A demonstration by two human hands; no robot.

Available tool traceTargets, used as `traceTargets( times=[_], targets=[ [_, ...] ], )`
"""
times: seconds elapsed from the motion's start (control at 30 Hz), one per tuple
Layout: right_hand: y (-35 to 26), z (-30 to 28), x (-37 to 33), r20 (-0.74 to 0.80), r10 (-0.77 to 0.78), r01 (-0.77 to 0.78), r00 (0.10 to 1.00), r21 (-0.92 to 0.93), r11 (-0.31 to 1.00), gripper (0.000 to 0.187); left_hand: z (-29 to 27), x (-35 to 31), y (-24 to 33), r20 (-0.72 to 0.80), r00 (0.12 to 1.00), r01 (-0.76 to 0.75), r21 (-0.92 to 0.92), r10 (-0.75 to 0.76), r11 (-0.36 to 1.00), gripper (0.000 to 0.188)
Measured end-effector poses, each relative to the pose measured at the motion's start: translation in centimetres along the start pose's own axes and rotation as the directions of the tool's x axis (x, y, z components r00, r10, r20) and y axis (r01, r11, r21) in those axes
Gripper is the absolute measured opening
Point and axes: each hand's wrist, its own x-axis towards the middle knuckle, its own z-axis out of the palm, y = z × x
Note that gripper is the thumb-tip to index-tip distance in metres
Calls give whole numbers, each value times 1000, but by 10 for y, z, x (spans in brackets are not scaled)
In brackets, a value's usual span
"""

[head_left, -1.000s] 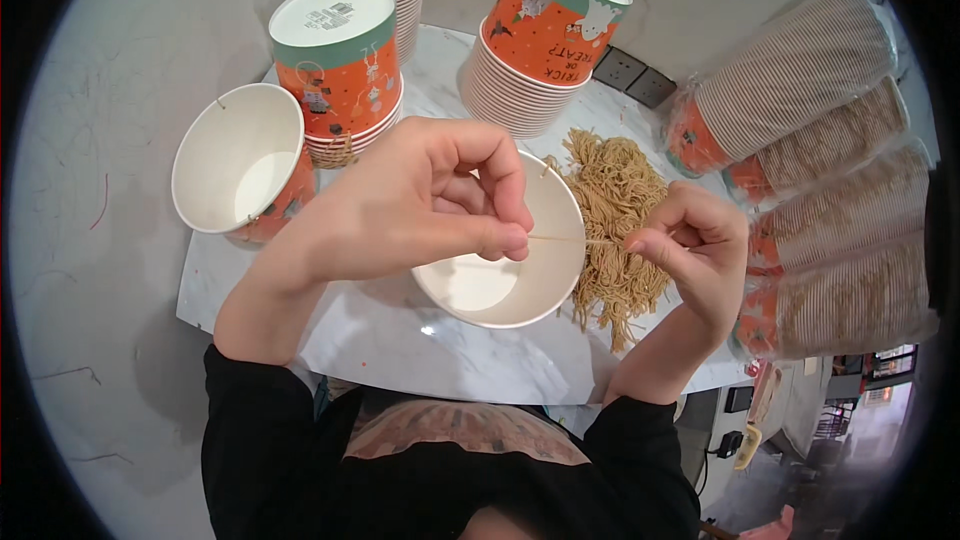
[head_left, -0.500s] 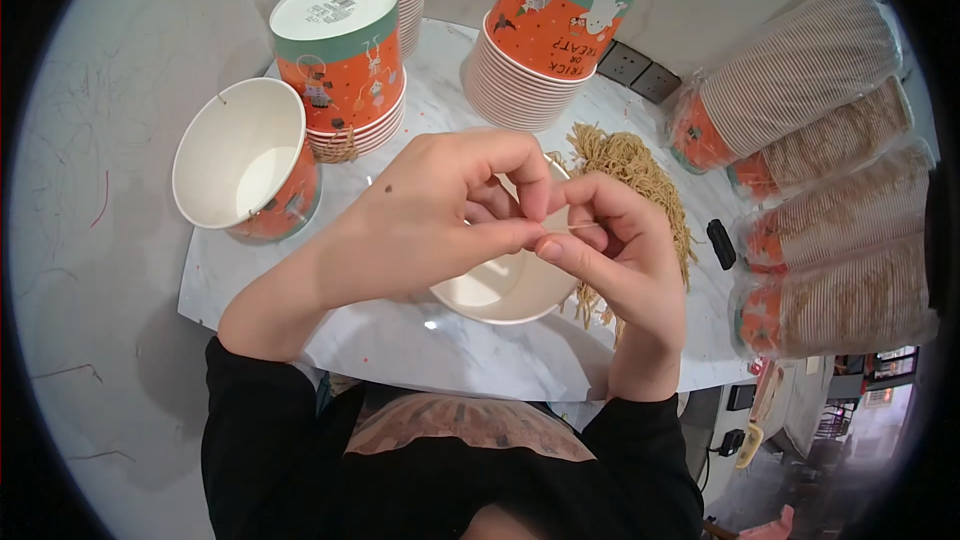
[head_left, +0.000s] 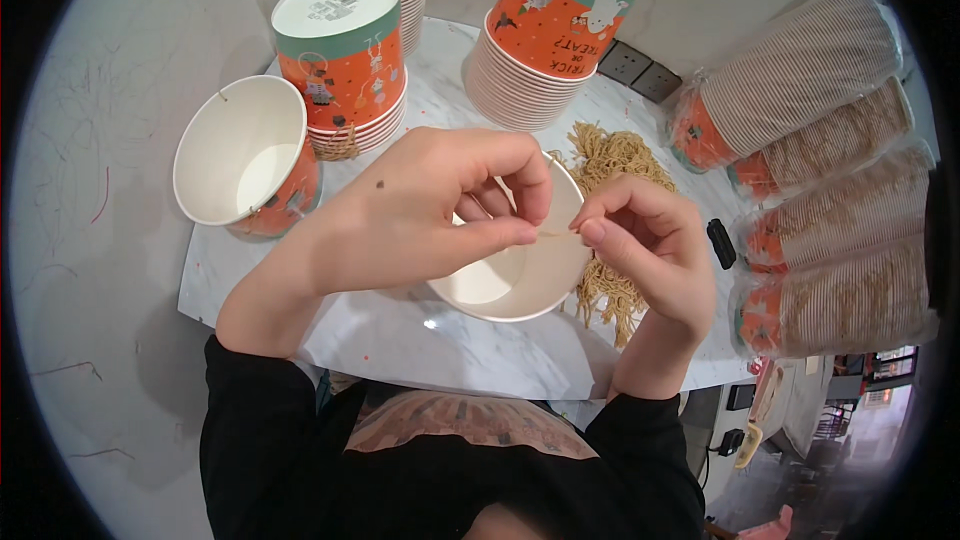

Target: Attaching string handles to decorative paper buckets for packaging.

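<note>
A thin tan string point(head_left: 553, 234) stretches between my two hands. My left hand point(head_left: 455, 202) pinches one end between thumb and forefinger, its other fingers curled. Its far end is pinched in my right hand point(head_left: 655, 245). Both hands are over an upright white-lined paper bucket point(head_left: 548, 275), and hide part of its rim. Beside and partly behind my right hand lies a loose pile of tan strings point(head_left: 612, 152).
An upright orange paper bucket point(head_left: 240, 160) with string at its rim stands left. Behind are inverted bucket stacks point(head_left: 340, 70) point(head_left: 530, 80). Bagged bucket stacks point(head_left: 800, 70) lie at the right, near a small black object point(head_left: 720, 244) and wall sockets point(head_left: 640, 70).
My right hand has moved right, away from my left, drawing the string out between them. My left hand has barely shifted.
</note>
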Motion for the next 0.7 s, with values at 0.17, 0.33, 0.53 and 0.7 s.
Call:
traceTargets(
  times=[0.17,0.33,0.53,0.7],
  targets=[
    [-2,-6,-1,-54,50,-49,997,11,999,5,-27,-18,-14,380,898,-383,429,221,818,48],
    [-3,-1,-1,-164,-190,182,968,-66,981,3,-18,-18,-19,504,862,-241,509,-59,826,34],
    [-8,-5,-4,-45,-664,523,746,-578,627,18,-15,-2,3,191,979,-21,455,-75,890,30],
    [5,15,6,122,-660,528,741,-713,461,23,-7,4,8,23,975,219,19,-220,975,30]
  ],
)
